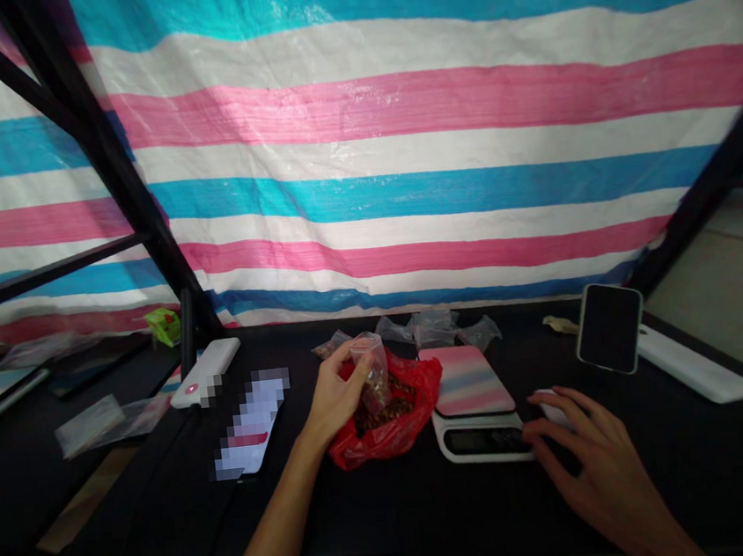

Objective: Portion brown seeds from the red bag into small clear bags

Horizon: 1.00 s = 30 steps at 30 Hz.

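Between the thumb and fingers of my left hand (343,387) is a small clear zip bag (374,375) with some brown bits inside. It is held upright over an opened red plastic bag (389,444) containing small brown pieces (385,411). My right hand (592,449) is at the right side of a white kitchen scale (446,447), a fingertip at the edge of its control panel. A small white object (556,411) is among the fingers of that hand, partly covered, its kind unclear. The scale's shiny plate (465,380) carries nothing.
Several clear bags (435,328) lie behind the scale. To the left are a lit phone (253,427), a white power bank (212,370) with cables, and flat plastic packets (111,422). A dark-screened device (610,328) and a long white object (696,365) stand at right. Striped sheeting (399,160) hangs behind.
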### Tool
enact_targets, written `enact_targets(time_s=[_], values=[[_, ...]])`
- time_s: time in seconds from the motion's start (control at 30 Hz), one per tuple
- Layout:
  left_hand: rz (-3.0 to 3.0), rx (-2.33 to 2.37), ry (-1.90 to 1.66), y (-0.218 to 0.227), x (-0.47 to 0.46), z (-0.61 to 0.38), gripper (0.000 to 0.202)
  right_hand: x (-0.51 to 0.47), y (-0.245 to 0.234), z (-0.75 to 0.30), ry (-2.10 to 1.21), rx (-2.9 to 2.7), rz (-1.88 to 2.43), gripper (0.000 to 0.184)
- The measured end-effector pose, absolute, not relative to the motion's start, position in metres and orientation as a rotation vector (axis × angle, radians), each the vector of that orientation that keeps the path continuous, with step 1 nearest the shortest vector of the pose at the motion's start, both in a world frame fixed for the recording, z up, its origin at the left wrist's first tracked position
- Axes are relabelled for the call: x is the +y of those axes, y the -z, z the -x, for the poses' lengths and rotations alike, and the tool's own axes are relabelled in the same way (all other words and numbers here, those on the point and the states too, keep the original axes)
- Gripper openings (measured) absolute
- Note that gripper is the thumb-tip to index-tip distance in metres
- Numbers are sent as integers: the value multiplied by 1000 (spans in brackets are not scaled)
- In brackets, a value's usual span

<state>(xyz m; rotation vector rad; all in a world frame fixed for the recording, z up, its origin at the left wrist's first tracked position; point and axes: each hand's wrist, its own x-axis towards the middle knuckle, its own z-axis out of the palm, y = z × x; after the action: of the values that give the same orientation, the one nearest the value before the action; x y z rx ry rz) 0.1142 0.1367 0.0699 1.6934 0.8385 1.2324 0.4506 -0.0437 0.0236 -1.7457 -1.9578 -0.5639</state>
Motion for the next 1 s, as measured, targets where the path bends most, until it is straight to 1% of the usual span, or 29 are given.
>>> enact_targets(time_s=[0.43,0.67,0.8,0.87,0.9,1.0], values=[[-1688,818,-1204,-75,131,-117,48,-51,-27,-451,703,-2013,1728,19],[-1704,799,-1188,-76,129,-117,46,-50,-30,-449,651,-2083,1711,17],[-1744,788,-1172,-79,124,-119,45,-48,-38,-433,627,-1968,1682,15],[-1791,764,-1153,-82,120,-120,45,-40,-50,-411,543,-1860,1655,16],[-1823,738,-1138,-84,117,-121,44,-33,-57,-395,447,-1853,1616,20],[-1932,617,-1111,-87,112,-123,44,-8,-77,-344,106,-1877,1497,40]])
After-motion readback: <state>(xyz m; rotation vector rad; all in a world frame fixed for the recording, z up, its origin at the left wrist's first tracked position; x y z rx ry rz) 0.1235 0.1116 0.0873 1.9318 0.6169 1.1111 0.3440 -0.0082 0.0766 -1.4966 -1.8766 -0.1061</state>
